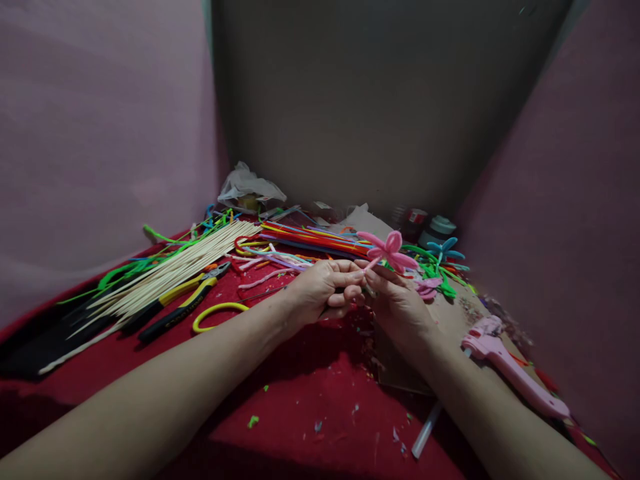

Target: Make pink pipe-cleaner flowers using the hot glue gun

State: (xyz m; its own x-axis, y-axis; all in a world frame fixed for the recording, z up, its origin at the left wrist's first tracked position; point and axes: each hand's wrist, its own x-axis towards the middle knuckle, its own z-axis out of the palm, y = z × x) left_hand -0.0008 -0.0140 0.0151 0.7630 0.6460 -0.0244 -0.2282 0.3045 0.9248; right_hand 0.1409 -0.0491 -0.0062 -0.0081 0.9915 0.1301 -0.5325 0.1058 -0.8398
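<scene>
A pink pipe-cleaner flower [391, 251] with several looped petals stands up between my hands, its short stem pointing down to the left. My left hand [333, 287] is closed, its thumb and forefinger pinching the stem's lower end. From the other side my right hand [397, 300] closes on the stem too, with the flower head above its fingers. The fingertips of both hands nearly meet. Under my right hand lies a piece of cardboard [400, 363]. Another pink pipe-cleaner piece [429, 288] shows just beyond that hand.
Wooden skewers [185, 267], pliers [193, 303] and yellow-handled scissors [215, 315] lie at left. Pipe cleaners [315, 239] are spread behind my hands. A pink glue gun [515, 373] rests at right, near a glue stick [426, 432]. Scraps dot the red cloth [280, 413].
</scene>
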